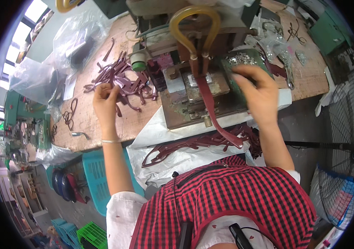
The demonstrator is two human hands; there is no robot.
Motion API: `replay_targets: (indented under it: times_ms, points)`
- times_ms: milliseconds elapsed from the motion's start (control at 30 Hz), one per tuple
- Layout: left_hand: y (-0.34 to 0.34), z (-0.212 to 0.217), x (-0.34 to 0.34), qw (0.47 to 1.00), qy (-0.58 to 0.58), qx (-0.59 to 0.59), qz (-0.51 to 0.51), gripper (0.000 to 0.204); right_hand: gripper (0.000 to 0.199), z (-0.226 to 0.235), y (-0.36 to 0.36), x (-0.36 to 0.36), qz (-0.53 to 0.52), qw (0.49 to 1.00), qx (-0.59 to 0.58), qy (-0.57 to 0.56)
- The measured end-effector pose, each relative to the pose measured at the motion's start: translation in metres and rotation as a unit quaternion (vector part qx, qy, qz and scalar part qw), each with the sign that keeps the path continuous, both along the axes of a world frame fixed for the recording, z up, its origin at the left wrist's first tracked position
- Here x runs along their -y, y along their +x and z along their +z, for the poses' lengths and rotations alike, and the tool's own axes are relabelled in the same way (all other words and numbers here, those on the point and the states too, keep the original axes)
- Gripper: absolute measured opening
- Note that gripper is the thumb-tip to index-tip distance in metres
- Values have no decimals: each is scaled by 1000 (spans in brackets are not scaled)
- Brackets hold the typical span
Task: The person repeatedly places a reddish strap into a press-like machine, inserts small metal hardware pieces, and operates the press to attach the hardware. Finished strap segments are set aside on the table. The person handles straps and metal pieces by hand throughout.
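A maroon eyeglass temple [208,99] sits with its wide end under the head of a small bench press [199,62], its curved tip hanging toward me. My left hand [105,101] is at the near left side of a loose pile of maroon temples [131,85]. Its fingers are pinched on one dark temple [111,75] that sticks up past the fingertips. Right of the press, my right hand [260,91] is slightly blurred beside a green tray [236,85] of small shiny metal parts [243,59]. Thumb and forefinger come close together; anything between them is too small to see.
More maroon temples [202,143] lie on a white sheet [143,155] at my lap. Clear plastic bags [71,41] and black-handled scissors [71,114] are on the wooden bench [98,133]. A turquoise crate [98,178] stands lower left, a large fan [351,149] at right.
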State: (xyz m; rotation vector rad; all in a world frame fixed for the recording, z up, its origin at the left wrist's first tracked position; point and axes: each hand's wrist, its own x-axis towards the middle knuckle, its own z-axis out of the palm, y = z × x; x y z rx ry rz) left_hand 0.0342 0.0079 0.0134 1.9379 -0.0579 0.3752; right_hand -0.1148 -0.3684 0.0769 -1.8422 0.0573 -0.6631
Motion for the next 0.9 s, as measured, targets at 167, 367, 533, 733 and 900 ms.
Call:
replay_targets:
  times_ms: [167, 367, 533, 733, 900]
  points:
    - [-35, -15, 41, 990, -137, 33, -17, 22, 30, -6, 36, -49, 47, 992, 34, 115]
    - [-81, 115, 99, 907, -225, 287, -209, 20, 36, 10, 31, -51, 66, 967, -12, 246]
    - [-61, 129, 128, 925, -118, 334, -142, 13, 37, 31, 18, -64, 82, 952, -37, 291]
    - [-103, 94, 137, 881, 32, 404, -243, 13, 42, 20, -4, -27, 99, 993, -11, 66]
    - [-112, 86, 166, 781, 244, 504, -276, 21, 23, -79, 13, 49, -213, 891, -98, -389]
